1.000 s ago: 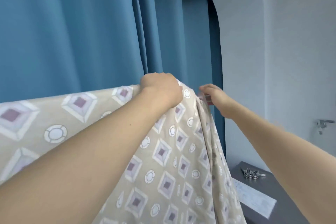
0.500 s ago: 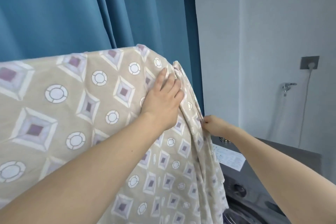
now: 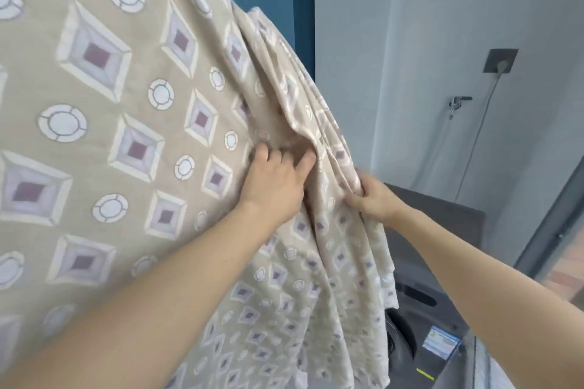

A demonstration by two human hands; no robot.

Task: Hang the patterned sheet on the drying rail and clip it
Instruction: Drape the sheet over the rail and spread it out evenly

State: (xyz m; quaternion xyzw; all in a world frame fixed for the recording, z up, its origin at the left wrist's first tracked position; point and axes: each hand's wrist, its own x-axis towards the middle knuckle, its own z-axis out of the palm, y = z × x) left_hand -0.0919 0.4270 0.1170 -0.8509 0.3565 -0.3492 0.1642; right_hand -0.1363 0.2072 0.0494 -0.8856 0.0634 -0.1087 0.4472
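Both our hands have dropped lower down the patterned sheet (image 3: 132, 123): left hand (image 3: 275, 181) grips a fold, right hand (image 3: 371, 199) pinches its bunched edge. Still spreading; clipping comes next.

Both bare arms reach up to the patterned sheet (image 3: 132, 110). The left hand (image 3: 278, 180) digs curled fingers (image 3: 264, 155) into its folds (thumb hidden); the right hand (image 3: 374, 199) pinches its bunched edge.
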